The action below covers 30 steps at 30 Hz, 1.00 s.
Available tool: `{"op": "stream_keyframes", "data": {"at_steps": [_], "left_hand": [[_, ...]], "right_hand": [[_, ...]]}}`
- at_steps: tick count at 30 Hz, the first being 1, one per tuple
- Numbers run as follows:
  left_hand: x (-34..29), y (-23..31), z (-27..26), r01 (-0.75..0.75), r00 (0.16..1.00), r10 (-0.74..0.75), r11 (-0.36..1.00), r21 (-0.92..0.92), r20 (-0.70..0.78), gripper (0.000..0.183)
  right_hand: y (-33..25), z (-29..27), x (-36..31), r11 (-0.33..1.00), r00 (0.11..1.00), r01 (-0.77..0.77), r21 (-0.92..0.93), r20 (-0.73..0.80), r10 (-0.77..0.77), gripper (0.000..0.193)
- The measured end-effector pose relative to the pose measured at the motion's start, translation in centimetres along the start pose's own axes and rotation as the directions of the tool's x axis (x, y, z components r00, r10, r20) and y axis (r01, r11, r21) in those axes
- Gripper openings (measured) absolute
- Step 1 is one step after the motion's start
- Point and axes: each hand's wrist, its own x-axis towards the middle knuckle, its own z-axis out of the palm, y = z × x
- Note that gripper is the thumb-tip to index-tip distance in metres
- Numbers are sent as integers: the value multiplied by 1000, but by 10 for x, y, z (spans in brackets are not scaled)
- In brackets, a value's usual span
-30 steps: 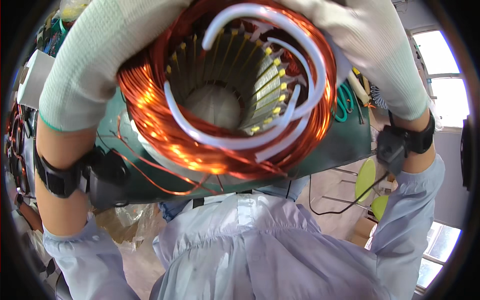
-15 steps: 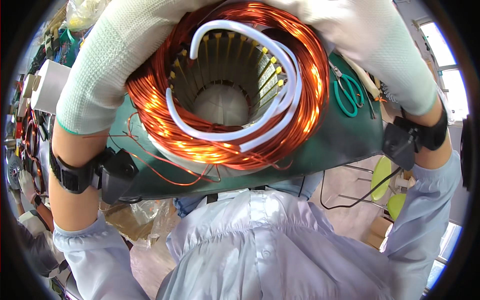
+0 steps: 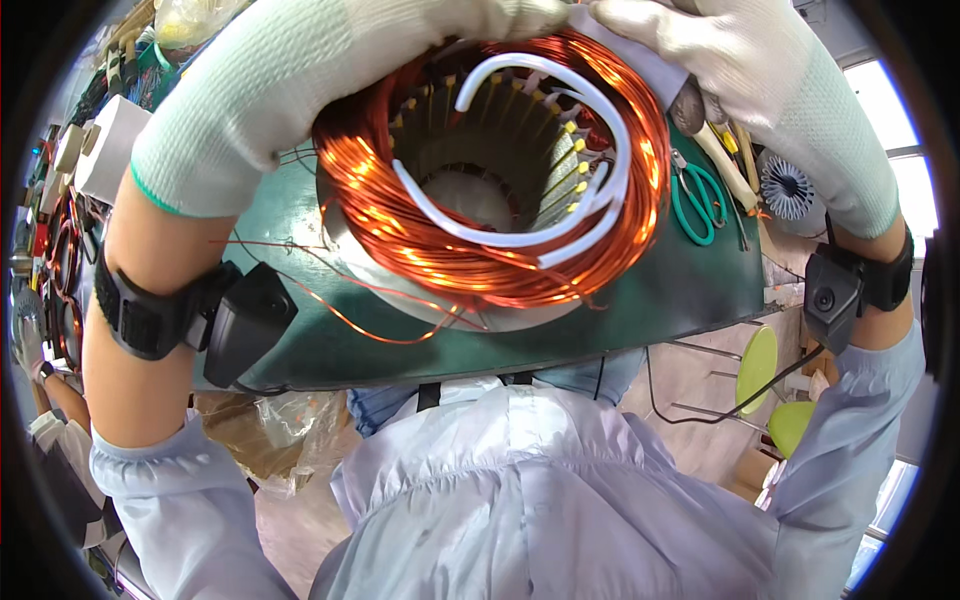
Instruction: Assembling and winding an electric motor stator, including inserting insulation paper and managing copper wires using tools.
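Note:
A stator (image 3: 470, 195) with a slotted metal bore and yellow slot ends sits in front of me. Thick bundles of copper wire (image 3: 390, 240) ring its mouth, and white sleeving (image 3: 625, 160) curves over them. My left hand (image 3: 440, 25), in a white glove, reaches over the far left of the winding; its fingers are pressed together near the top edge, and what they grip is hidden. My gloved right hand (image 3: 725, 50) is closed on a pale white sheet (image 3: 645, 60) at the far right of the winding. Loose wire ends (image 3: 350, 310) trail at the near left.
The stator stands on a green table (image 3: 660, 290). Green-handled scissors (image 3: 698, 205) lie to the right, near a finned round part (image 3: 787, 188). At the left is a white box-like object (image 3: 112, 150). Green stools (image 3: 757, 368) stand beyond the near edge. A co-worker's arm (image 3: 60, 385) shows far left.
The winding and stator have shifted to the right and slightly away in view. My fingers and the pale sheet at the far side have come into view.

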Motion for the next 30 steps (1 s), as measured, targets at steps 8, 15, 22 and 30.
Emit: {"op": "stream_keyframes", "data": {"at_steps": [8,15,22,30], "left_hand": [[0,14,3,-51,998,49,995,87,27,40],[-31,37,-6,-10,999,6,997,81,52,41],[-37,26,9,-10,988,38,982,189,-147,36],[3,-32,5,-359,927,371,921,151,-61,28]], "right_hand": [[-28,7,-14,919,964,-266,-291,-90,250,13],[20,18,-32,856,916,-376,355,6,401,21],[13,10,-21,979,979,-176,100,-84,185,25],[-8,2,-18,587,868,-480,653,254,427,10]]}}
